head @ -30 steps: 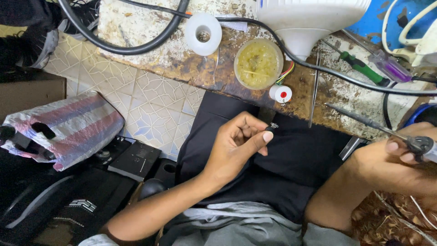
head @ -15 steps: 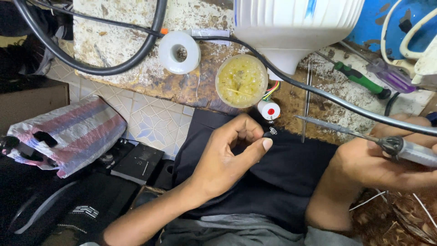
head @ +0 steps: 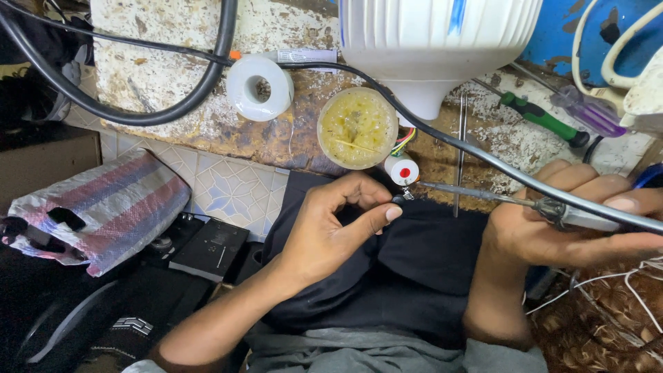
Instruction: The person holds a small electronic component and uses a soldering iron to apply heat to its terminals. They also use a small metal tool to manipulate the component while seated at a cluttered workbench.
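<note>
Fingertips (head: pixel 391 212) of the left hand (head: pixel 330 231) pinch a tiny dark component (head: pixel 398 199), too small to identify, just below the round tub of yellow paste (head: pixel 357 128). The right hand (head: pixel 573 224) is wrapped around a soldering iron (head: pixel 483 194), whose thin metal tip meets that component. A small white cylinder with a red dot (head: pixel 402 169) sits just below-right of the tub; a white tape roll (head: pixel 259 88) lies left of it on the pitted, stained benchtop (head: pixel 159 41).
</note>
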